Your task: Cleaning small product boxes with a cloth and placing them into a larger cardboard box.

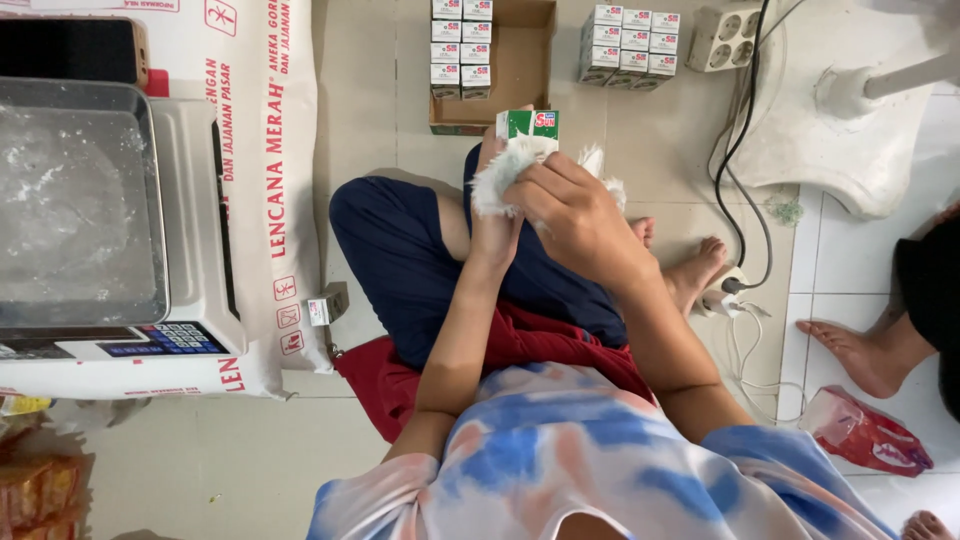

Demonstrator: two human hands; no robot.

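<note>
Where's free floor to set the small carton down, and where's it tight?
Bare floor lies between the white sack and the open cardboard tray, and along the bottom left below the scale. Crowded: the right side, with stacked small boxes, power strip, cables, fan base. Both hands hold the green carton.

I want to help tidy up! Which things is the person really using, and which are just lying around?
Being used:
- small green and white box, in the left hand
- white fluffy cloth, pressed on by the right hand
- open cardboard box and stack of small boxes, the same kind

Just lying around:
- weighing scale
- big white sack
- power strip
- red plastic bag
</note>
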